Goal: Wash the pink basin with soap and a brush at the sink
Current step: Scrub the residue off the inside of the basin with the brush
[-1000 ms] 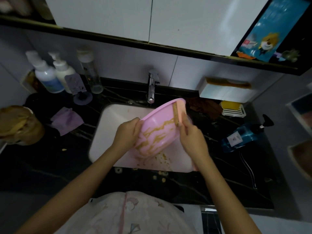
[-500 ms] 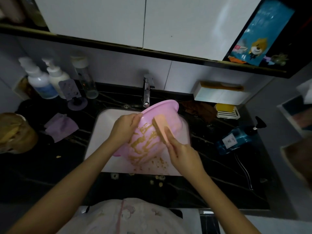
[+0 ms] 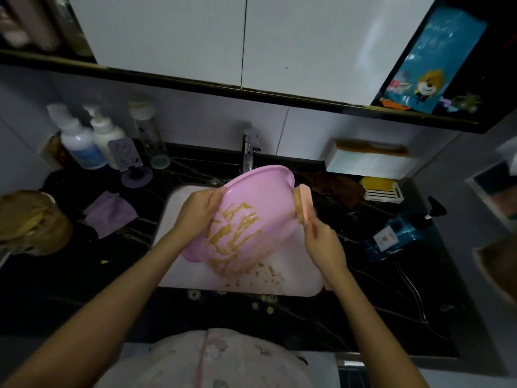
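White rectangular sink [image 3: 179, 264], frame centre; round pink plastic basin [image 3: 260, 197] tilted above it, streaked brown. Left hand [image 3: 200, 210] fingers clamped on its left rim; right hand [image 3: 323, 243] fingers clamped on pink-backed brush [image 3: 303, 203] touching right rim

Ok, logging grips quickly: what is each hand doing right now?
Left hand: closed on the pink basin rim.
Right hand: closed on the brush, at the basin's right edge.

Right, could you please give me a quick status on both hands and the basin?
Left hand gripping pink basin rim, tilted over sink. Right hand holding brush at basin's right edge. Brown smears inside, nothing in the way.
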Action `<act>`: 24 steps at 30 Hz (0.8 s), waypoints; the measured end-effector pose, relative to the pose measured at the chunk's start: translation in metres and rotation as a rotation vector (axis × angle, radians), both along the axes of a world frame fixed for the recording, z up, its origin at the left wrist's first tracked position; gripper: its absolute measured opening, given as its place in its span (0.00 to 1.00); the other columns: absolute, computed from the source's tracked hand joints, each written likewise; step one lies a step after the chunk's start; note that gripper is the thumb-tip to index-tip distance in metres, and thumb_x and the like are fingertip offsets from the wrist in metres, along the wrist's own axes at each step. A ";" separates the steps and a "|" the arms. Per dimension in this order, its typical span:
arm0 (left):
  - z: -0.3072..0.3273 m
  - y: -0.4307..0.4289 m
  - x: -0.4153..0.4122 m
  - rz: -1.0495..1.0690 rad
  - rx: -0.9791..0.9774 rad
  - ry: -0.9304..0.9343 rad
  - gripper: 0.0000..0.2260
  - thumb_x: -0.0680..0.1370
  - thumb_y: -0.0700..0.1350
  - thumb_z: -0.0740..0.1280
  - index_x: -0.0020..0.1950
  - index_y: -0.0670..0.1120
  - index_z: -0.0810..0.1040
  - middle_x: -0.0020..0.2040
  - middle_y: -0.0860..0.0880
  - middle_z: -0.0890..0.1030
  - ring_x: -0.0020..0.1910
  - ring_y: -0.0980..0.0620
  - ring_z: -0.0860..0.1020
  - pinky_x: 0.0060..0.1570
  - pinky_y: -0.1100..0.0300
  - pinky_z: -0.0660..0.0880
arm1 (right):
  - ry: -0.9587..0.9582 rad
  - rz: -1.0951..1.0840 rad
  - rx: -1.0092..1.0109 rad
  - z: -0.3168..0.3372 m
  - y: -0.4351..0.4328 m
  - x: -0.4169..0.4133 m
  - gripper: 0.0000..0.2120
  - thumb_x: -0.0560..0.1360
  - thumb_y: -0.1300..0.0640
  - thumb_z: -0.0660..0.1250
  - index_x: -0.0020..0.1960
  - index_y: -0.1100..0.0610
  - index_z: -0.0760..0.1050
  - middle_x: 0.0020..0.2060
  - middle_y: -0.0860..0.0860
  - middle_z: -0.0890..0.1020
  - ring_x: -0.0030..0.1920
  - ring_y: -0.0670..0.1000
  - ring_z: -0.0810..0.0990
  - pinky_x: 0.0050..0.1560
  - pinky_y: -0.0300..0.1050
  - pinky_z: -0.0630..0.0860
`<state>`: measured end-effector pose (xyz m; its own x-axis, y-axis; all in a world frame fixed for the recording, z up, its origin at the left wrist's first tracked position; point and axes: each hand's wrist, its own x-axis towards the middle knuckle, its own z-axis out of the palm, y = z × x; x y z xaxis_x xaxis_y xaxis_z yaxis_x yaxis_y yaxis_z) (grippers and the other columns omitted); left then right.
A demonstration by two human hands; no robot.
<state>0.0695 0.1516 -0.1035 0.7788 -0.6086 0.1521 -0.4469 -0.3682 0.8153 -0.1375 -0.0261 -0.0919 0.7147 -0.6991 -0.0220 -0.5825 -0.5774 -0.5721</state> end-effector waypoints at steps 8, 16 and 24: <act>0.001 0.002 0.012 0.030 0.008 -0.030 0.23 0.75 0.62 0.52 0.28 0.48 0.62 0.25 0.52 0.67 0.26 0.56 0.66 0.33 0.54 0.65 | -0.115 0.132 -0.181 -0.022 0.051 0.003 0.25 0.81 0.48 0.52 0.75 0.44 0.47 0.31 0.60 0.80 0.30 0.61 0.78 0.28 0.46 0.65; 0.002 0.001 0.006 0.059 0.079 -0.056 0.23 0.75 0.63 0.50 0.27 0.48 0.61 0.25 0.52 0.67 0.27 0.53 0.66 0.33 0.54 0.64 | -0.261 0.107 0.159 -0.017 0.086 0.018 0.25 0.81 0.48 0.52 0.75 0.38 0.49 0.37 0.55 0.81 0.35 0.56 0.79 0.34 0.44 0.71; 0.009 -0.011 0.002 0.040 0.113 -0.058 0.22 0.80 0.55 0.55 0.28 0.49 0.62 0.24 0.54 0.67 0.27 0.55 0.67 0.33 0.58 0.61 | -0.399 -0.275 0.333 -0.019 0.051 0.028 0.21 0.82 0.53 0.53 0.74 0.45 0.60 0.49 0.54 0.82 0.46 0.50 0.78 0.42 0.38 0.69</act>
<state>0.0718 0.1407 -0.0948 0.7947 -0.5929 0.1302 -0.4755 -0.4748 0.7406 -0.1090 0.0248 -0.1110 0.5060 -0.8617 -0.0386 -0.3879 -0.1873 -0.9025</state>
